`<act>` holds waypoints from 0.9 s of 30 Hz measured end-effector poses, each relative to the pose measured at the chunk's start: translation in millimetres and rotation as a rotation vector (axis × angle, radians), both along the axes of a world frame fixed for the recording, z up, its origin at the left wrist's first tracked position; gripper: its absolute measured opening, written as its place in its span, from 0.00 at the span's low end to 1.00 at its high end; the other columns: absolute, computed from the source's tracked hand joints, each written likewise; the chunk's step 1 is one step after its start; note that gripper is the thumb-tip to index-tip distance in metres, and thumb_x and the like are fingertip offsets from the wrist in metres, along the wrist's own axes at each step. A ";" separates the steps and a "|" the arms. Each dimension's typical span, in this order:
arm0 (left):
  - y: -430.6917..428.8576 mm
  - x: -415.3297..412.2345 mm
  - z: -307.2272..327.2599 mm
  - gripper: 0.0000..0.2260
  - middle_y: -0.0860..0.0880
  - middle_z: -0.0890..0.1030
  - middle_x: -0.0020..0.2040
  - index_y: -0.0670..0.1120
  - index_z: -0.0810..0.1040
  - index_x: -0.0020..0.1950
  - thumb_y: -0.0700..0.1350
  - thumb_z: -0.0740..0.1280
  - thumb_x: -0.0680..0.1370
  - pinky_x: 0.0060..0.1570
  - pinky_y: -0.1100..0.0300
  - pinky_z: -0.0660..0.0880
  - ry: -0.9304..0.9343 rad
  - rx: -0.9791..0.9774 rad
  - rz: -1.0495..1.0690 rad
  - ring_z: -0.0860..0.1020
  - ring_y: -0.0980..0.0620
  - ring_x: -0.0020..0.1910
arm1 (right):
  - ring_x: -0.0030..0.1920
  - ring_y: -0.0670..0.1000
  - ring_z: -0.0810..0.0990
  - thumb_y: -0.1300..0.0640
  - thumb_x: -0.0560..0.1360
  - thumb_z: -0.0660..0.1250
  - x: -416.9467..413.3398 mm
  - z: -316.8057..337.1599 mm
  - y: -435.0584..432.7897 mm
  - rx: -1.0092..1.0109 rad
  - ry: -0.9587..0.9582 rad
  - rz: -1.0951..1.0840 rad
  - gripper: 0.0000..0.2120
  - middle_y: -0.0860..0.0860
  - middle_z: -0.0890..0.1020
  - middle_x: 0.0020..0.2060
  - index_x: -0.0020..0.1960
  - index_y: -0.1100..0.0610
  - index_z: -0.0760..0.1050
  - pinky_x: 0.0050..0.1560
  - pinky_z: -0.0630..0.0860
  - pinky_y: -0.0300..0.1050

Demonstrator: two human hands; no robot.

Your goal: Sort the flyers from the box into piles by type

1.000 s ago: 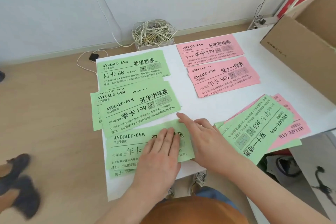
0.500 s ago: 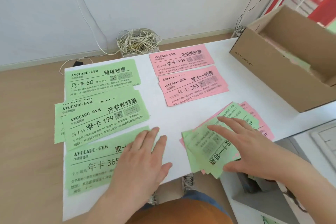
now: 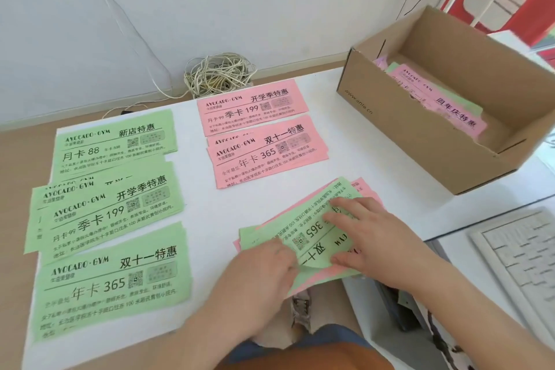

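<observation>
Currently, both hands work the mixed stack (image 3: pixel 324 278) at the near edge of the desk (image 3: pixel 345 141). The left hand (image 3: pixel 264 270) has its fingers (image 3: pixel 283 252) curled, pinching the raised near edge of the top green flyer (image 3: pixel 312 231). The right hand (image 3: pixel 372 237) lies on the same flyer — fingers (image 3: pixel 345 209) extended and flat, gripping nothing. Three green piles (image 3: pixel 111 213) lie well to the left of the left fingers; two pink piles (image 3: pixel 261 141) lie beyond both sets of fingertips. The box (image 3: pixel 405 135) — flyers inside — stands beyond the right fingers, apart from the stack.
</observation>
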State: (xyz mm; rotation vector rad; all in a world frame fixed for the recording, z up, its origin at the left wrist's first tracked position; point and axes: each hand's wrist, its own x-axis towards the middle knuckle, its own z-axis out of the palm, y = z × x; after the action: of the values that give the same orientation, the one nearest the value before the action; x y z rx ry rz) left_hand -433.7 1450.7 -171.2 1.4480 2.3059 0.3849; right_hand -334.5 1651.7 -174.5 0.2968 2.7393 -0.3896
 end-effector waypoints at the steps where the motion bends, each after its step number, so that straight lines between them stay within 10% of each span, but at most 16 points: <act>1: -1.2 -6.1 2.8 0.11 0.55 0.78 0.47 0.52 0.77 0.49 0.51 0.56 0.81 0.45 0.64 0.70 -0.061 0.033 0.101 0.76 0.56 0.47 | 0.73 0.52 0.58 0.28 0.68 0.52 0.0 1.0 2.6 -0.021 -0.004 -0.002 0.37 0.44 0.58 0.75 0.73 0.42 0.61 0.70 0.62 0.47; 13: -1.8 -17.3 16.6 0.08 0.53 0.79 0.26 0.51 0.80 0.31 0.43 0.78 0.66 0.26 0.66 0.64 -0.545 0.255 0.843 0.71 0.56 0.25 | 0.52 0.44 0.76 0.39 0.72 0.63 20.2 16.8 -5.8 -0.403 0.388 -0.773 0.23 0.45 0.72 0.54 0.64 0.42 0.64 0.49 0.74 0.45; 19: 1.7 7.5 25.1 0.05 0.58 0.81 0.40 0.51 0.78 0.38 0.44 0.73 0.69 0.36 0.61 0.76 -0.196 0.504 0.433 0.80 0.59 0.41 | 0.52 0.47 0.83 0.40 0.66 0.72 11.3 39.5 -33.4 -1.223 0.314 -1.001 0.38 0.48 0.81 0.57 0.72 0.38 0.59 0.48 0.81 0.48; 22: 11.9 20.9 1.3 0.03 0.52 0.80 0.41 0.47 0.74 0.40 0.39 0.64 0.70 0.37 0.58 0.76 0.086 0.497 -0.048 0.79 0.50 0.45 | 0.43 0.47 0.85 0.59 0.74 0.70 10.2 36.9 -34.5 -0.962 0.348 -0.950 0.30 0.47 0.84 0.50 0.69 0.39 0.63 0.42 0.82 0.48; 27: 27.4 21.4 -12.4 0.12 0.52 0.78 0.48 0.48 0.75 0.47 0.49 0.62 0.67 0.41 0.56 0.78 0.142 0.211 -0.017 0.75 0.50 0.48 | 0.38 0.38 0.81 0.63 0.76 0.65 18.2 39.6 -7.0 -0.466 0.487 -0.838 0.26 0.37 0.83 0.44 0.60 0.34 0.65 0.34 0.75 0.31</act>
State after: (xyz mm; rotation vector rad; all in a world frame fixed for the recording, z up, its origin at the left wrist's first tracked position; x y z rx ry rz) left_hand -412.3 1478.1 -183.6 1.6415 2.4230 0.5521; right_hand -316.3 1644.7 -135.0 1.3641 2.6951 -1.4440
